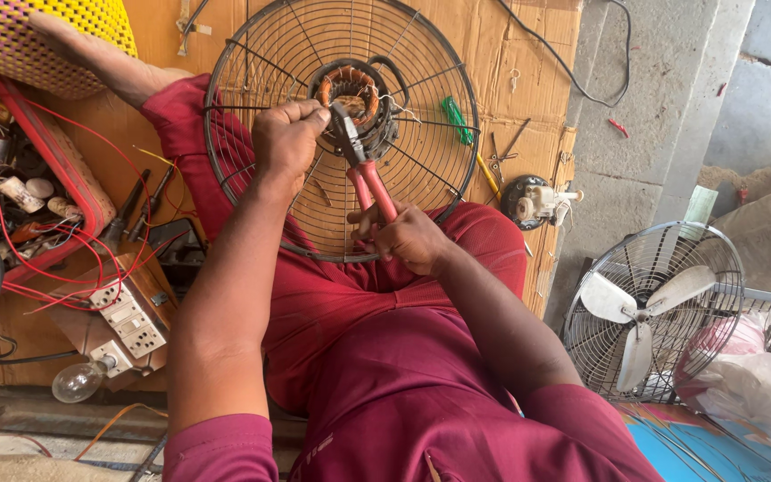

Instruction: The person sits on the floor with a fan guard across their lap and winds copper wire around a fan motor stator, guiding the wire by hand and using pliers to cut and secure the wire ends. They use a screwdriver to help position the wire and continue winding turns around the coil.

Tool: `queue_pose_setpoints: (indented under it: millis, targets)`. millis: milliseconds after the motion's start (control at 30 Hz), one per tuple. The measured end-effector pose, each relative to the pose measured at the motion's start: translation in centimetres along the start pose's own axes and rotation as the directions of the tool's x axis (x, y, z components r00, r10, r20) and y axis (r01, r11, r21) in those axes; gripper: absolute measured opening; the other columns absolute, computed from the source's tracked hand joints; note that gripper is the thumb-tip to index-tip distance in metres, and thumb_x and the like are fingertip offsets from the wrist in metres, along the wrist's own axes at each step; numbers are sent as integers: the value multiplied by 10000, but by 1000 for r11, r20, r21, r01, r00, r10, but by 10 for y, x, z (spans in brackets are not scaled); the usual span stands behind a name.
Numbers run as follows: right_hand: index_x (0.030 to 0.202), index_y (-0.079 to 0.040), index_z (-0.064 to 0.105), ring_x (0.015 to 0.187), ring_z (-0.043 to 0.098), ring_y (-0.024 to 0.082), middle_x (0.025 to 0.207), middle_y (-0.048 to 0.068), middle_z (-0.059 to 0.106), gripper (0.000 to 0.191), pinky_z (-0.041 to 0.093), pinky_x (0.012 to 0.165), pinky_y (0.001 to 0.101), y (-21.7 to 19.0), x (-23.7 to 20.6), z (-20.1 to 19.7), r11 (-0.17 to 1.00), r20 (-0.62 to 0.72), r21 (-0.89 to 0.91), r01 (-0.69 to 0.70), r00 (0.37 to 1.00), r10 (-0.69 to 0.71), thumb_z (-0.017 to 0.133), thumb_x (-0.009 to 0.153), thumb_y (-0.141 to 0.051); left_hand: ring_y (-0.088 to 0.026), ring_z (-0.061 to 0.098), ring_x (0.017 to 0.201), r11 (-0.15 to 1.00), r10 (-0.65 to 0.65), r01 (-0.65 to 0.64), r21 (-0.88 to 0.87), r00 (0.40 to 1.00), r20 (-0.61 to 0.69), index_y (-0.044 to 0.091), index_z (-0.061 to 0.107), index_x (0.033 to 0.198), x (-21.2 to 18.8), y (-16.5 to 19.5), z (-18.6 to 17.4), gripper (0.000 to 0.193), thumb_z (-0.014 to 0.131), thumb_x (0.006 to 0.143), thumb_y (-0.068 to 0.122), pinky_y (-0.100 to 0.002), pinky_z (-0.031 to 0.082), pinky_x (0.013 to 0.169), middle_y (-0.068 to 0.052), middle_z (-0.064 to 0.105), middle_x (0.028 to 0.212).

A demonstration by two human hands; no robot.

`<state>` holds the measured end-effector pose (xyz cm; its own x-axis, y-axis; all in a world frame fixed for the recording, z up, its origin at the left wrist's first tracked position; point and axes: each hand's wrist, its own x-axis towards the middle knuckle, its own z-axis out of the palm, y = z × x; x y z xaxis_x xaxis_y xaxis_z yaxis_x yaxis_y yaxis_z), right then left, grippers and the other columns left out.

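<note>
Red-handled pliers (363, 165) in right hand (408, 236), left hand (286, 138) steadying motor (354, 94)

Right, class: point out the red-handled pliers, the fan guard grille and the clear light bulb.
red-handled pliers (369, 183), head view, on the red handles just below the pivot.
fan guard grille (426, 174), head view, on the wire spokes at its right side.
clear light bulb (75, 382), head view, on the glass globe.

Flattened cardboard (528, 54) covers the floor (662, 116); on it lie a green-handled screwdriver (458, 120), scissors (501, 152) and, at its right edge, a small motor part (535, 202).
</note>
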<state>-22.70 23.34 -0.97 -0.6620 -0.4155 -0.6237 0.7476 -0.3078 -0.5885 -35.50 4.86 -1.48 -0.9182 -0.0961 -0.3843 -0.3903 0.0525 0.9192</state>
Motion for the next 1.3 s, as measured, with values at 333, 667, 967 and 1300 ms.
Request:
queue_pose_setpoints:
  millis: [333,667,967,1300]
  targets:
    - [839,-41,702,680,639,175,756,78,670,209,525,593,346,10,9,0,775,-252,-624,-101,965,-78,529,796,67,-184,740,830,690,585,-460,559,809,-56,12,764,724,-9,4,25,68,777,787,-10,-305,592,744,-86,762,860]
    - [1133,-126,708,758,667,149,797,49,699,297,521,719,345,-25,-77,-44,530,-143,-835,-146,989,47,650,944,-348,-104,716,651,999,14,-9,49,995,-101,10,762,883,-11,15,13,51,731,849,33,-217,586,572,-65,762,787]
    - [1086,-161,817,709,701,164,748,64,746,352,544,684,345,12,-145,-118,230,-98,-935,-270,821,563,808,819,-390,-92,733,696,983,-40,33,-183,999,-34,-27,708,998,-2,3,-3,78,698,940,23,-223,611,582,-70,751,849]
    - [1233,-43,677,1348,587,307,1477,170,547,234,523,1110,423,-85,15,-77,523,11,-730,439,774,-633,710,1029,-154,-90,722,691,986,-36,31,-162,999,-26,-10,722,1020,-8,-1,-4,77,684,964,26,-213,551,531,-59,754,868]
